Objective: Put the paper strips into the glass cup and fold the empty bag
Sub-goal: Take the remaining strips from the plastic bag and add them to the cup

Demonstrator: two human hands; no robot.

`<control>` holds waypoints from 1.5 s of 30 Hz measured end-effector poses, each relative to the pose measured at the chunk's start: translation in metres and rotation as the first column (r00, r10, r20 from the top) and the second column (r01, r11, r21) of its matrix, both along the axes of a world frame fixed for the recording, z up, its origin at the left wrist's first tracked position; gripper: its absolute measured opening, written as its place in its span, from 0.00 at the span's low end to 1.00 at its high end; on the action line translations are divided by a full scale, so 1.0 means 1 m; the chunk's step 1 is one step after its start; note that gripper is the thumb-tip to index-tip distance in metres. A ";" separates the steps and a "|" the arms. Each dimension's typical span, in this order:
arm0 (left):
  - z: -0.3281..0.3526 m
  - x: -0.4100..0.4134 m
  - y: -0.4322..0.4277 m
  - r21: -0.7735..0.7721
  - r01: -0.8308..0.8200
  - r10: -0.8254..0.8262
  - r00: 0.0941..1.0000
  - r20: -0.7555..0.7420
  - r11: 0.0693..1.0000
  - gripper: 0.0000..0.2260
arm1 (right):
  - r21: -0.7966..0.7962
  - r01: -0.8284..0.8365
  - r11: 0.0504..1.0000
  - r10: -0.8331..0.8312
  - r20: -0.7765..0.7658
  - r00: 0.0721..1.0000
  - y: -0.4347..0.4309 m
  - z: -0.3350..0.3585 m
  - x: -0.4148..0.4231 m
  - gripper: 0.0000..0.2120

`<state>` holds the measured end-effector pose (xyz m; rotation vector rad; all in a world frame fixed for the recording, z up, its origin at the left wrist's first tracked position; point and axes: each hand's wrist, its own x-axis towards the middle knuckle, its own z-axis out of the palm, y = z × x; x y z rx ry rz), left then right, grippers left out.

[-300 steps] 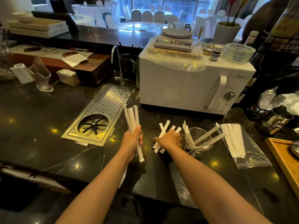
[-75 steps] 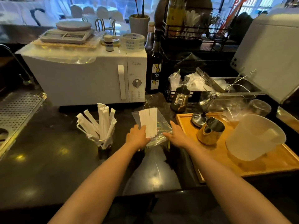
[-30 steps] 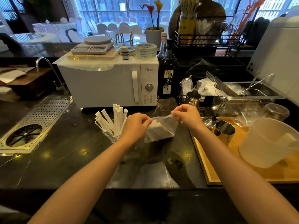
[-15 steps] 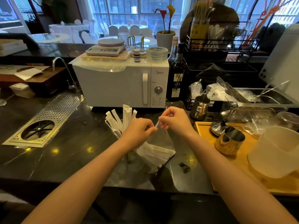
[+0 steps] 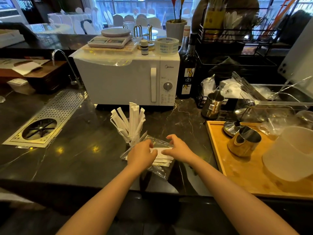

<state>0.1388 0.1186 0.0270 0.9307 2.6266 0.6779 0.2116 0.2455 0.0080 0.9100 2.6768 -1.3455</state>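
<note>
A clear plastic bag (image 5: 160,168) lies flat on the dark counter, with a stack of white paper strips (image 5: 163,159) still inside it. My left hand (image 5: 141,156) presses on the bag's left end, its fingers curled over the strips. Just to the right, my right hand (image 5: 178,148) hovers with its fingers spread, and the thumb tip touches the bag. Behind my left hand stands the glass cup (image 5: 131,140), full of upright paper strips (image 5: 131,119).
A white microwave (image 5: 125,80) stands behind the cup, with a dark bottle (image 5: 187,70) beside it. A wooden tray (image 5: 243,168) to the right holds metal jugs and a plastic pitcher (image 5: 291,153). A metal rinser grate (image 5: 45,119) sits to the left.
Half a second ago both hands held the bag up by its top edge in the air. Now the bag lies on the counter with both hands lowered onto it.
</note>
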 end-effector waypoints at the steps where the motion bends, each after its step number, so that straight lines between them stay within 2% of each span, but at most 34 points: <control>1: -0.005 -0.004 -0.005 -0.006 -0.055 0.055 0.998 0.030 0.998 0.12 | 0.014 -0.010 1.000 0.010 0.011 1.000 -0.001 -0.001 -0.002 0.33; 4: -0.021 -0.018 -0.023 -0.033 -0.187 0.189 0.979 0.079 0.982 0.13 | 0.082 -0.091 0.992 0.086 0.069 0.994 -0.011 -0.004 -0.007 0.36; 7: -0.031 -0.035 -0.036 -0.078 -0.283 0.286 0.958 0.032 0.956 0.18 | 0.133 -0.205 0.970 0.188 0.135 0.973 -0.027 -0.006 -0.014 0.37; 10: -0.034 -0.048 -0.040 -0.111 -0.335 0.336 0.942 -0.010 0.936 0.19 | 0.118 -0.229 0.966 0.209 0.161 0.965 -0.037 -0.011 -0.023 0.37; 14: -0.034 -0.062 -0.039 -0.205 -0.198 0.207 0.978 0.024 0.959 0.15 | 0.077 -0.199 0.977 0.186 0.149 0.971 -0.047 -0.013 -0.032 0.35; 19: -0.030 -0.066 -0.031 -0.190 -0.060 0.077 0.994 0.079 0.980 0.12 | 0.054 -0.158 0.986 0.149 0.140 0.979 -0.052 -0.013 -0.036 0.30; 22: -0.026 -0.064 -0.028 -0.207 -0.044 0.068 0.991 0.114 0.977 0.12 | -0.051 -0.112 0.992 0.117 0.116 0.986 -0.053 -0.009 -0.032 0.25; 26: -0.016 -0.058 -0.029 -0.204 0.016 0.035 0.969 0.245 0.979 0.11 | -0.169 -0.065 0.983 0.074 0.050 0.996 -0.052 -0.001 -0.026 0.16; 28: -0.006 -0.056 -0.030 -0.154 0.055 -0.004 0.950 0.312 0.987 0.15 | -0.210 -0.064 0.976 0.067 0.008 0.998 -0.052 0.004 -0.023 0.08; 29: 0.002 -0.053 -0.031 -0.109 0.073 -0.028 0.930 0.367 0.991 0.15 | -0.232 -0.066 0.971 0.066 -0.007 0.998 -0.053 0.007 -0.022 0.07; 36: 0.060 -0.032 -0.033 0.189 0.018 -0.138 0.754 0.642 0.982 0.11 | -0.390 -0.042 0.920 -0.022 -0.160 0.987 -0.053 0.045 -0.012 0.11; 41: 0.096 -0.025 -0.028 0.319 0.049 -0.263 0.689 0.676 0.947 0.12 | -0.382 -0.057 0.922 -0.064 -0.295 0.953 -0.049 0.078 -0.003 0.13; 45: 0.112 -0.022 -0.021 0.401 0.050 -0.321 0.693 0.646 0.915 0.11 | -0.385 -0.106 0.917 -0.040 -0.352 0.935 -0.044 0.097 0.004 0.10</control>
